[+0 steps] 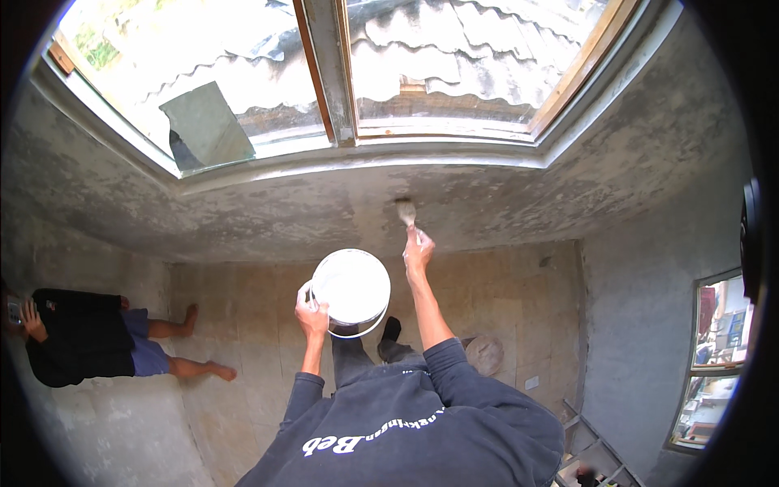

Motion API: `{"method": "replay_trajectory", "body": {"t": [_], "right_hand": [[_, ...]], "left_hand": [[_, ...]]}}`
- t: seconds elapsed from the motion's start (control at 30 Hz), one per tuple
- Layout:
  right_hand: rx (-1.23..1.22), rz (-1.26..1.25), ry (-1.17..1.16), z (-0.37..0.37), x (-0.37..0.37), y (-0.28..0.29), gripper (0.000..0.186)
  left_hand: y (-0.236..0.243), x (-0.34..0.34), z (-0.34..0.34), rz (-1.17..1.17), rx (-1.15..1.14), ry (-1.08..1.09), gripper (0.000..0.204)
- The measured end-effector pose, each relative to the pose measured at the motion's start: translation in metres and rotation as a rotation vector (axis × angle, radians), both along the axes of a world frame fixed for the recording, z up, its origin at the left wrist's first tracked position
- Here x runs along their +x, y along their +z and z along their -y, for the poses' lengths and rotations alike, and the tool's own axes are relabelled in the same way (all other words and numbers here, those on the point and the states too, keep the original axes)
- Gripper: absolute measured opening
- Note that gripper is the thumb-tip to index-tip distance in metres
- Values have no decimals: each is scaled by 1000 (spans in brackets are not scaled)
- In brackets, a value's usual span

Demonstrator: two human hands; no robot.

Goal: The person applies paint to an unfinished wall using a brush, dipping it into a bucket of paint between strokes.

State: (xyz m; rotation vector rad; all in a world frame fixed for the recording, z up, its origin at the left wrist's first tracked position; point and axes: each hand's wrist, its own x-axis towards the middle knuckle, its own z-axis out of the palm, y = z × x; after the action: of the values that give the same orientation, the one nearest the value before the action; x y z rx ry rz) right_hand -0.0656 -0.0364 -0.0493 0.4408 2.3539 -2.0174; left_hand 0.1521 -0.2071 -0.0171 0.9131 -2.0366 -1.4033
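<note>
While the light-looking brush [406, 213] is held by its handle at the wall [503, 207] in the right hand [418, 251], the bucket [351, 288] is clasped at its side by the left hand [312, 313], its weight unclear through glare.

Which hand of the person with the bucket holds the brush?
The right hand: it holds the brush by its handle, bristles toward the wall. The left hand instead holds the bucket at its side.

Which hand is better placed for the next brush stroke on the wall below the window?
Probably the right hand: it holds the brush, bristle end at the wall. The left hand is occupied holding the white bucket.
</note>
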Motion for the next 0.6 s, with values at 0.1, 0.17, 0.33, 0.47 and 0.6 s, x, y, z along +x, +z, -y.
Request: {"method": "replay_trajectory", "body": {"t": [0.1,0.17,0.33,0.47,0.6], "right_hand": [[-98,-207,-32,2,6,75,34],[-240,-373,-41,4,10,95,32],[-217,-324,-23,10,3,46,34],[-8,-135,35,4,-2,-27,41],[-6,202,92,-4,6,-40,39]], "left_hand": [[17,-5,-5,34,77,23,48],[14,-8,-3,40,69,5,49],[12,-13,-2,-18,78,-20,52],[-10,-13,11,-18,143,-60,56],[-9,-12,16,-105,175,-66,55]]}}
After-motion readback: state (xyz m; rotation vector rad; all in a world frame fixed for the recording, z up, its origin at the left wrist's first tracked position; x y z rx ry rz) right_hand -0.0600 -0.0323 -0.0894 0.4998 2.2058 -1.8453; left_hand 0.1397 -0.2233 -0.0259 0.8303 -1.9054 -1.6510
